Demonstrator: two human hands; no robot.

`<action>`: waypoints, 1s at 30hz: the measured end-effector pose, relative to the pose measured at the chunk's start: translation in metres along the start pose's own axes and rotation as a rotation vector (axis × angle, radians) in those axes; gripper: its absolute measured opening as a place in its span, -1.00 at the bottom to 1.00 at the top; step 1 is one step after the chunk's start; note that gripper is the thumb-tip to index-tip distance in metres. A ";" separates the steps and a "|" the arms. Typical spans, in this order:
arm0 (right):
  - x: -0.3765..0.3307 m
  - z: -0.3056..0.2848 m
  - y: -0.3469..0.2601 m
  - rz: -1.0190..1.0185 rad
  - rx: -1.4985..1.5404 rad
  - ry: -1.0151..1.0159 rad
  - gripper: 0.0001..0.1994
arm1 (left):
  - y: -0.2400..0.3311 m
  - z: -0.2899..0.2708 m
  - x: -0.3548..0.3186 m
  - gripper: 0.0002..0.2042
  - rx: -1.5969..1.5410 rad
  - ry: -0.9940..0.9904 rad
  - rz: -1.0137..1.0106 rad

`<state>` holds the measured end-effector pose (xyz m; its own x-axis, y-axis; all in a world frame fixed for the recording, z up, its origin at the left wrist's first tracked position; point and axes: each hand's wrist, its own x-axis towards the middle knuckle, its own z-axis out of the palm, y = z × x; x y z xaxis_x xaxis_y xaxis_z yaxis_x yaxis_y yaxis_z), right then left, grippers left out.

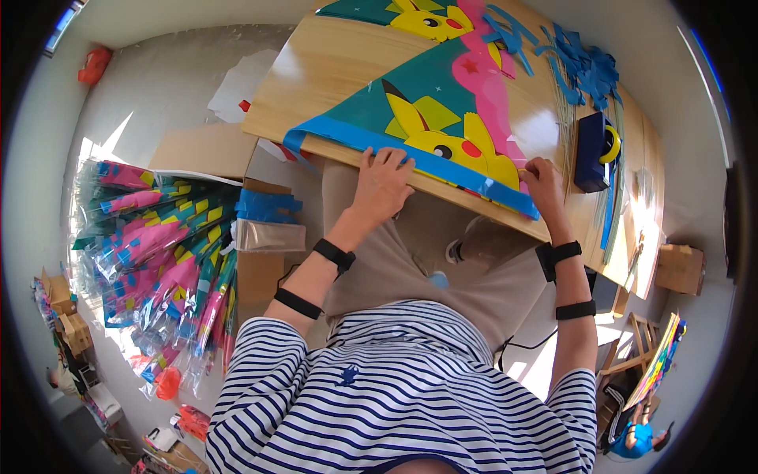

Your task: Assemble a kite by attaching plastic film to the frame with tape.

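Observation:
A triangular kite sheet (371, 95), teal and pink with a yellow cartoon face, lies on the wooden table. A blue strip (339, 130) runs along its near edge, close to the table's edge, and its left end hangs over. My left hand (383, 186) rests on this strip near the middle, fingers bent and slightly apart, fingertips pressing down. At the sheet's right corner, my right hand (545, 186) is closed in a pinch just above the strip's right part. What sits between its fingertips is too small to make out.
Another printed kite sheet (430, 20) lies farther back. Blue strips (584, 63) are heaped at the far right, near thin rods (564, 118) and a dark blue box with a yellow roll (592, 154). Bagged kites (158, 253) pile up on my left beside an open cardboard box (201, 150).

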<state>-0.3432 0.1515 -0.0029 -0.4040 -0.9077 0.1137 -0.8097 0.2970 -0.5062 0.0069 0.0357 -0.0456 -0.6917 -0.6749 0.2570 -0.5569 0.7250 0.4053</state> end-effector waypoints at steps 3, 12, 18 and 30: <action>0.039 0.023 -0.096 -0.124 0.033 -0.147 -0.74 | 0.001 -0.003 0.001 -0.46 -0.017 -0.023 -0.016; 0.081 0.163 -0.307 -0.602 -0.316 -0.437 -0.49 | -0.003 0.008 0.006 -0.52 -0.321 0.270 -0.065; 0.088 0.206 -0.329 -0.593 -0.362 -0.456 -0.57 | -0.002 0.013 0.004 -0.54 -0.708 0.283 -0.160; 0.111 0.195 -0.305 -0.342 -0.179 -0.168 -0.83 | -0.005 0.023 -0.001 -0.43 -0.177 0.236 -0.032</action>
<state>-0.0578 -0.0979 -0.0030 -0.0363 -0.9942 0.1009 -0.9523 0.0038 -0.3053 0.0002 0.0361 -0.0678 -0.5376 -0.7254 0.4298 -0.4739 0.6815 0.5576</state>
